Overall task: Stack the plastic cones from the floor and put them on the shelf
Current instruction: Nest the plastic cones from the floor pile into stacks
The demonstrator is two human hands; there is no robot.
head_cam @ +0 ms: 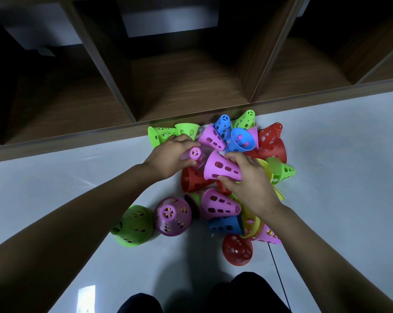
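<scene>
Gripping a pink cone (222, 168), right hand (250, 179), fingers curled round it; left hand (168, 155), fingers pinching a second pink cone (195, 154), above the cone heap (218, 206) on the floor (78, 177).

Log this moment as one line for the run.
phase: gathering | left hand: grips first pink cone | right hand: grips second pink cone | cone pile: on floor by shelf

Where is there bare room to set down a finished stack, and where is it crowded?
Bare floor left of the cone pile, along the shelf edge; also right of the green cone. The middle shelf bay looks bare. Crowded: everywhere within the pile.
</scene>
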